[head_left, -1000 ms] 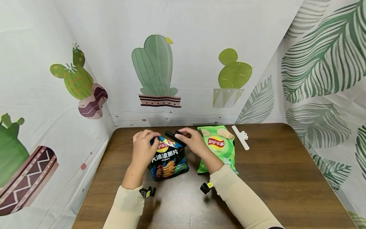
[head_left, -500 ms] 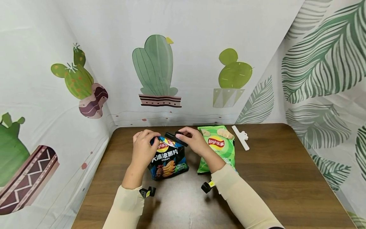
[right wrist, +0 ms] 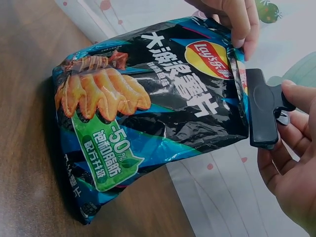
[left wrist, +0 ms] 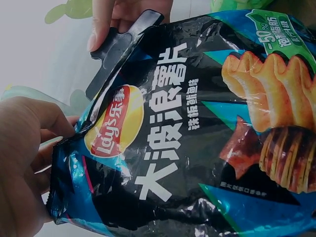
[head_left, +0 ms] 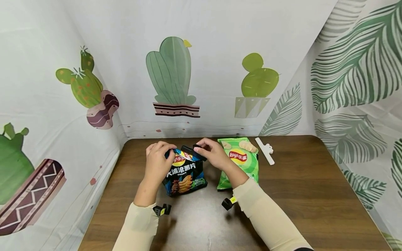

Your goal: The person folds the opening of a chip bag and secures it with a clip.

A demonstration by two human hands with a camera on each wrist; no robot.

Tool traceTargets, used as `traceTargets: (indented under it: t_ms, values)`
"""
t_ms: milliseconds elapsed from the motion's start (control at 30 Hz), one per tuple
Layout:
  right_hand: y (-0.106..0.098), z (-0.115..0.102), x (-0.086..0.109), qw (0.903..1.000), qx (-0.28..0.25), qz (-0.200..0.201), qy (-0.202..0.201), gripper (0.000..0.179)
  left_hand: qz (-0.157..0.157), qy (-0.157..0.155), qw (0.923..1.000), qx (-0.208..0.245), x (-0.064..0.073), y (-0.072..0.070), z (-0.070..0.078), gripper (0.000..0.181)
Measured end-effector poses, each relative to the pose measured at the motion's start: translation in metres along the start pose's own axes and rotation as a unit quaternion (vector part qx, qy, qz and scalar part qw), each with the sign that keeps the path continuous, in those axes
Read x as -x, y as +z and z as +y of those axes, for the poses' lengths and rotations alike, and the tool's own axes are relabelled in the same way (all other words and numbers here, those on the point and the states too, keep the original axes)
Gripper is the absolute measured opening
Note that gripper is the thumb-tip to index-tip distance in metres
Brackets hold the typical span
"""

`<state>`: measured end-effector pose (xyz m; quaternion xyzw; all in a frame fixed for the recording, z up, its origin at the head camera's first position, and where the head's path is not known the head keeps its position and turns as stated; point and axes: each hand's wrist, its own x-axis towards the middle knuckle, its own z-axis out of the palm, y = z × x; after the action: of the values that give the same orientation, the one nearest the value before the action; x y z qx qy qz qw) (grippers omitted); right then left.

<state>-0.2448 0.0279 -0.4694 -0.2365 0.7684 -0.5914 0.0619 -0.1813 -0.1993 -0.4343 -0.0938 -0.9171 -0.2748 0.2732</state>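
A black and blue chip bag [head_left: 183, 176] stands upright on the table, its top edge folded over. My left hand [head_left: 158, 162] pinches the bag's top left corner; the left wrist view shows the thumb and fingers at the crimped edge. With my right hand [head_left: 213, 155] I pinch the handle of a black bag clip [right wrist: 264, 108]. In the right wrist view the clip's long bar lies right along the bag's top edge. The far side of the clip is hidden.
To the right lies a green chip bag [head_left: 237, 160], partly under my right forearm. Beyond it is a white bag clip [head_left: 265, 150] on the wooden table [head_left: 314, 195]. A cactus-print curtain [head_left: 216, 69] hangs along the table's back edge.
Hardly anything differs: my right hand and the black clip have shifted very slightly right, while the left hand keeps its pinch on the bag.
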Motion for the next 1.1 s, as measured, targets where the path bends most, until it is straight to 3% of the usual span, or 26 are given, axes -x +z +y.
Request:
traceTargets:
  t_ms: [300, 667, 1100]
  values:
    - [-0.0011, 0.0004, -0.0012, 0.9996, 0.006, -0.012, -0.023, 0.016, 0.0, 0.001, 1.0, 0.001, 0.0003, -0.0005, -0.0001, 0.015]
    - [-0.0012, -0.0039, -0.0037, 0.9994, 0.025, -0.021, -0.015, 0.018, -0.008, -0.003, 1.0, 0.0, -0.0005, -0.0014, 0.0008, 0.015]
    - [0.0014, -0.0031, -0.0045, 0.9989, 0.026, -0.016, -0.037, 0.014, -0.008, -0.002, 1.0, 0.005, 0.0003, -0.0007, 0.002, 0.016]
